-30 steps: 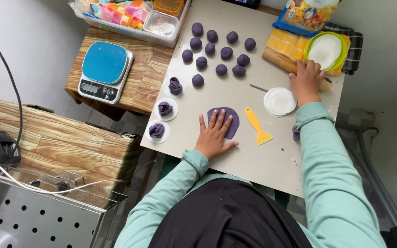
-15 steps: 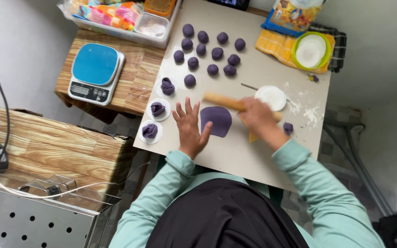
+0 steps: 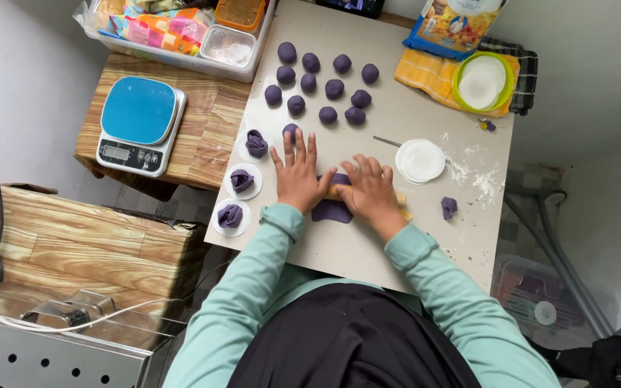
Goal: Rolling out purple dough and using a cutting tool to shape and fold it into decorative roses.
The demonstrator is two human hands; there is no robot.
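Both my hands press flat on a wooden rolling pin (image 3: 336, 192) that lies across a flattened purple dough piece (image 3: 330, 210) on the grey board (image 3: 339, 248). My left hand (image 3: 297, 174) covers the pin's left part, my right hand (image 3: 369, 189) its right part; only a short stretch of wood shows between them. Several purple dough balls (image 3: 325, 85) lie in rows at the far side of the board. Three shaped purple dough pieces (image 3: 241, 180) on white paper rounds line the board's left edge.
A stack of white paper rounds (image 3: 420, 160) and a small purple dough scrap (image 3: 448, 207) lie right of my hands. A green bowl (image 3: 484, 80) on a yellow cloth, a blue kitchen scale (image 3: 140, 124) on a wooden stool, and a clear tray (image 3: 181, 32) stand around.
My right hand fetched the rolling pin from the far right and brought it onto the dough. My left hand moved from the dough onto the pin. Now both hands press it.
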